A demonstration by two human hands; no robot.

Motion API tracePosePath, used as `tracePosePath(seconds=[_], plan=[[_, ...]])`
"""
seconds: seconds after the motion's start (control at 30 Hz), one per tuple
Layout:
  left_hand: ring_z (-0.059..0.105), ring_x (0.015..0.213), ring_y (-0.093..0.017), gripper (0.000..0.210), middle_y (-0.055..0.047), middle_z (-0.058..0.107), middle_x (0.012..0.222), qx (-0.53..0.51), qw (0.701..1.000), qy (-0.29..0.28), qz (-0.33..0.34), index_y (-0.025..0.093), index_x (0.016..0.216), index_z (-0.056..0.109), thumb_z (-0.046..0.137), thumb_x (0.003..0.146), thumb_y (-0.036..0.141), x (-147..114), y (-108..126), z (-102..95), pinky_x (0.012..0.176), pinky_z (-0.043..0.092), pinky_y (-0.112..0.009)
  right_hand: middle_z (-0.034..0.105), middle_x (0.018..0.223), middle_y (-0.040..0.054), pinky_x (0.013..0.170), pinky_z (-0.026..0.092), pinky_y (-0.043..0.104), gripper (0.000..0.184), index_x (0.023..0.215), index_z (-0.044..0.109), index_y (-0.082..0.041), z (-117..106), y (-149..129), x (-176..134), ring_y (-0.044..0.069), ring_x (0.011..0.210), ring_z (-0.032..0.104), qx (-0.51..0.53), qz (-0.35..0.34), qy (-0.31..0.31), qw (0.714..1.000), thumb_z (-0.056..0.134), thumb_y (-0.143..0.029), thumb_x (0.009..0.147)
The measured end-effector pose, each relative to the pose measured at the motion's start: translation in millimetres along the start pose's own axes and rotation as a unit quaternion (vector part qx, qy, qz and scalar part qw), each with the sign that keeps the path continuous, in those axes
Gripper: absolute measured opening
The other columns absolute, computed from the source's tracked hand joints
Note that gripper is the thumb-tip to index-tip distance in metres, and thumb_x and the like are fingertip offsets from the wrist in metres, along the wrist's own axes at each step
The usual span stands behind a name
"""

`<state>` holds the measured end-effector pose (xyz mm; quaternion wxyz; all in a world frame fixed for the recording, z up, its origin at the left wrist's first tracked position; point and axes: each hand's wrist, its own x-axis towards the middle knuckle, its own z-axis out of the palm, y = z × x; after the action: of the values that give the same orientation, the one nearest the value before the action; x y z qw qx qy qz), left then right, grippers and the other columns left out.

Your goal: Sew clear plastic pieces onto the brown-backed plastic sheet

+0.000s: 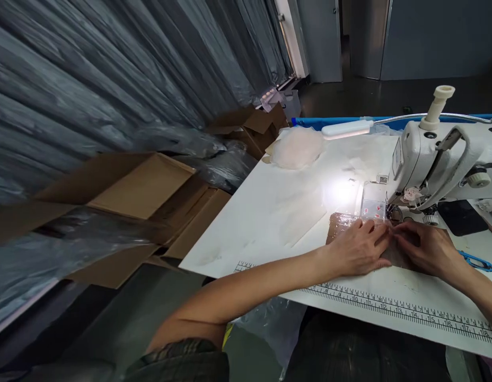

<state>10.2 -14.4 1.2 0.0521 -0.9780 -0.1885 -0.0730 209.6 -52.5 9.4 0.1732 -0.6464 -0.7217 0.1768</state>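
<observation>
A brown piece of material (338, 225) with a shiny, clear-looking surface lies at the needle area of a white sewing machine (413, 159). My left hand (363, 248) rests on top of this piece, palm down, its fingers slightly bent and its thumb apart. Just right of it, my right hand (429, 246) pinches the edge of the brown material close to the presser foot, thumb and forefinger together. The fingertips of both hands almost meet there. What lies under the palms is hidden.
A white lamp (347, 129) lights the white table (265, 212). Round pale pieces (297, 147) lie at the back. Blue thread snips (476, 261) and a black pad (463, 217) sit on the right. A printed ruler (373, 303) runs along the front edge. Open cardboard boxes (142, 185) stand left.
</observation>
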Motion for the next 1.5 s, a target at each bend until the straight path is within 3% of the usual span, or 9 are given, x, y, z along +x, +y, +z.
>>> tracePosePath(seconds=[0.23,0.47,0.63,0.77,0.9,1.1,1.23,1.4,1.5], plan=[[0.047,0.128,-0.036,0.069,-0.021,0.046,0.145,0.012,0.989,-0.081,-0.122,0.008,0.137,0.045,0.043,0.096,0.063,-16.8,-0.1,-10.9,0.1,0.04,-0.047,0.075,0.074,0.0041,0.053,0.046,0.031,0.035,0.095,0.074,-0.025,16.2,1.7,1.6,0.023,0.061,0.069,0.034,-0.014,0.039,0.999,0.047,-0.045,0.087],[0.047,0.131,-0.036,0.062,-0.019,0.043,0.148,-0.032,0.986,-0.116,-0.117,0.011,0.134,0.047,0.043,0.097,0.061,-11.9,-16.0,-22.0,0.104,0.04,-0.05,0.076,0.078,0.005,0.055,0.051,0.033,0.039,0.095,0.074,-0.024,18.0,5.9,0.6,0.023,0.063,0.07,0.084,-0.018,0.045,0.995,0.049,-0.051,0.085],[0.056,0.121,-0.027,0.038,-0.014,0.053,0.14,-0.066,0.992,-0.05,-0.097,0.015,0.117,0.058,0.047,0.1,0.047,-24.2,-40.7,-35.0,0.102,0.044,-0.042,0.077,0.093,0.006,0.065,0.057,0.036,0.037,0.097,0.074,-0.024,21.1,6.7,-2.4,0.024,0.074,0.073,0.098,-0.043,0.071,0.992,0.049,-0.05,0.088],[0.062,0.11,-0.024,0.024,-0.012,0.064,0.125,-0.04,0.977,0.028,-0.209,0.015,0.114,0.062,0.053,0.097,0.03,-56.8,-81.0,-39.6,0.091,0.048,-0.038,0.077,0.095,0.0062,0.062,0.058,0.035,0.035,0.101,0.072,-0.024,19.1,4.5,-8.3,0.024,0.076,0.073,0.067,-0.089,0.085,0.99,0.047,-0.047,0.093],[0.064,0.085,-0.02,0.015,-0.006,0.07,0.095,-0.087,0.934,0.091,-0.335,0.019,0.091,0.07,0.056,0.092,0.026,-99.7,-105.5,-47.3,0.08,0.047,-0.033,0.073,0.107,0.0097,0.062,0.059,0.04,0.036,0.117,0.065,-0.024,21.8,5.1,-12.6,0.029,0.087,0.072,-0.022,-0.162,0.122,0.979,0.045,-0.044,0.095],[0.059,0.075,-0.013,0.018,-0.002,0.066,0.095,-0.315,0.884,0.06,-0.34,0.02,0.087,0.072,0.076,0.077,0.034,-135.7,-94.2,-40.5,0.07,0.043,-0.024,0.065,0.122,0.014,0.084,0.058,0.045,0.045,0.135,0.056,-0.025,35.8,-8.5,-8.2,0.031,0.107,0.065,-0.064,-0.314,0.074,0.944,0.051,-0.042,0.094],[0.053,0.068,-0.011,0.012,-0.001,0.063,0.085,-0.331,0.841,0.127,-0.408,0.018,0.075,0.073,0.07,0.08,0.029,-139.1,-93.8,-27.8,0.067,0.041,-0.024,0.066,0.12,0.015,0.089,0.056,0.047,0.044,0.132,0.059,-0.02,47.4,-25.5,-7.9,0.032,0.111,0.062,-0.104,-0.406,0.066,0.905,0.053,-0.04,0.094],[0.052,0.06,-0.01,0.015,-0.002,0.067,0.072,-0.474,0.688,0.279,-0.473,0.016,0.062,0.072,0.082,0.066,0.027,-140.1,-102.8,-26.5,0.058,0.038,-0.022,0.067,0.12,0.0148,0.087,0.056,0.043,0.042,0.13,0.059,-0.018,63.7,-54.3,-3.5,0.03,0.114,0.061,-0.124,-0.453,0.073,0.88,0.052,-0.039,0.094],[0.055,0.058,-0.011,0.032,-0.002,0.067,0.068,-0.514,0.625,0.342,-0.478,0.015,0.07,0.071,0.083,0.066,0.045,-143.8,-107.0,-33.1,0.055,0.041,-0.021,0.068,0.113,0.0162,0.083,0.057,0.045,0.036,0.123,0.061,-0.015,72.8,-75.4,2.5,0.031,0.106,0.062,-0.119,-0.458,0.103,0.875,0.047,-0.035,0.096]])
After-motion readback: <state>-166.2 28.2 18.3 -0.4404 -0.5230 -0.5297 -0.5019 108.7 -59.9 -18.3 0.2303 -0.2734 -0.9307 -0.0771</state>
